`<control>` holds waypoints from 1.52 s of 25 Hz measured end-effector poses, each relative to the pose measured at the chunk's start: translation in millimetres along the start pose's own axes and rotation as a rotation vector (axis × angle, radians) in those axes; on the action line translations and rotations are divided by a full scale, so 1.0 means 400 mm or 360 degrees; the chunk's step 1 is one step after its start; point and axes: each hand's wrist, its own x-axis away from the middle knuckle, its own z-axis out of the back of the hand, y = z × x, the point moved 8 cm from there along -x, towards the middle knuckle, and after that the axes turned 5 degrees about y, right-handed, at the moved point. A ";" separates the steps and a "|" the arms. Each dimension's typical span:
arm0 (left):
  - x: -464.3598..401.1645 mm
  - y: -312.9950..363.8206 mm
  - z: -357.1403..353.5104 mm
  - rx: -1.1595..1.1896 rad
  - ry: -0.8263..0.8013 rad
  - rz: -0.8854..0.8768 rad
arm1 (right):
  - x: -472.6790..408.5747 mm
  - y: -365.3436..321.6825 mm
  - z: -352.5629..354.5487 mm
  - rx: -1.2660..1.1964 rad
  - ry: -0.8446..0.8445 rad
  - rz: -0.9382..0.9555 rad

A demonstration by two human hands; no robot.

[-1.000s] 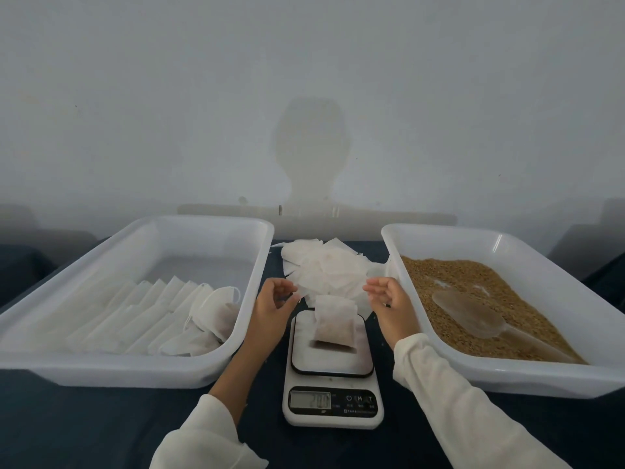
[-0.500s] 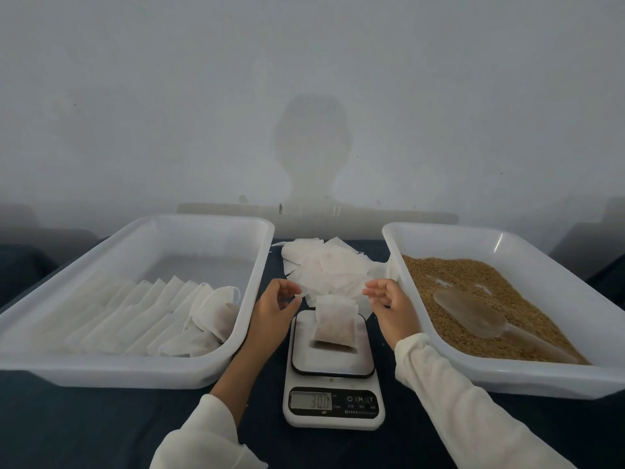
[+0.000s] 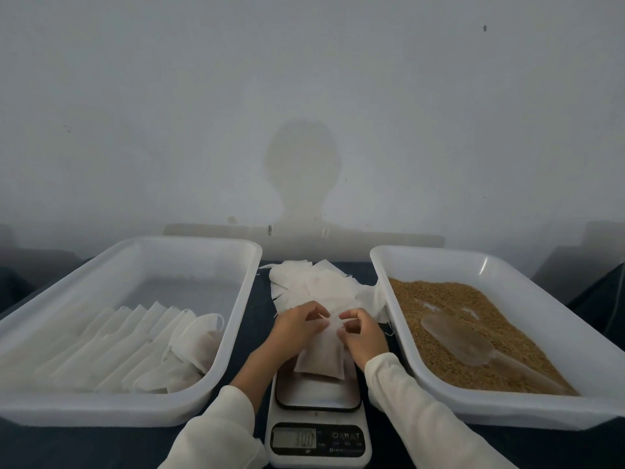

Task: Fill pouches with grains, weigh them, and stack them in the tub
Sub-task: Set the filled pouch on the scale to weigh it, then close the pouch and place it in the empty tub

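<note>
**Pouch weighed, tub's next**

Dead center on the scale (image 3: 317,397) sits the filled pouch (image 3: 321,357), and both my hands are on its top edge. Left hand (image 3: 297,328) pinches the upper left corner, right hand (image 3: 363,335) pinches the upper right, fingers curled in on the fabric and nearly meeting in the middle. Its long axis runs 12 to 6, mouth end at 12 under my fingertips, fat end at 6 resting on the platter.

It looks like thin white non-woven stuff, bulging and a bit brownish low down where the grains show through, flat and crumpled up top. Display reads something like 300, but it's blurry, so don't quote me.

The tub (image 3: 236,333) with the finished stack lies at 9 o'clock, so my left hand is the nearer one for the carry. Empty pouches (image 3: 311,282) are piled at 12, grain tray (image 3: 389,299) with the scoop (image 3: 456,336) at 3. Guessing I'll close the top first.
</note>
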 end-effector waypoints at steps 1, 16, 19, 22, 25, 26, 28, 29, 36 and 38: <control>-0.002 0.005 -0.001 -0.0037 -0.0014 0.0002 | 0.002 -0.009 0.002 -0.0025 0.0015 0.0027; 0.005 0.342 0.088 0.0449 0.0247 -0.0638 | 0.080 -0.122 0.185 -0.0692 0.0010 0.0135; -0.009 0.408 0.031 0.0700 0.0209 -0.0665 | 0.085 -0.100 0.264 -0.0781 0.0047 0.0024; -0.019 0.437 -0.051 0.0862 0.0165 -0.0589 | 0.082 -0.064 0.372 -0.0462 0.0135 0.0041; -0.022 0.426 -0.136 0.0963 0.0057 -0.0432 | 0.075 -0.027 0.464 -0.0130 0.0179 0.0090; -0.023 0.417 -0.163 0.0945 0.0011 -0.0375 | 0.072 -0.018 0.492 0.0037 0.0205 0.0124; -0.027 0.398 -0.210 0.0845 -0.0077 -0.0286 | 0.064 -0.008 0.532 0.0350 0.0232 0.0179; -0.027 0.392 -0.226 0.0781 -0.0106 -0.0265 | 0.061 -0.007 0.546 0.0451 0.0233 0.0202; -0.032 0.398 -0.249 0.0638 -0.0183 -0.0285 | 0.051 -0.037 0.576 0.0718 0.0205 0.0306; -0.029 0.396 -0.255 0.0611 -0.0211 -0.0278 | 0.049 -0.043 0.577 0.0755 0.0186 0.0292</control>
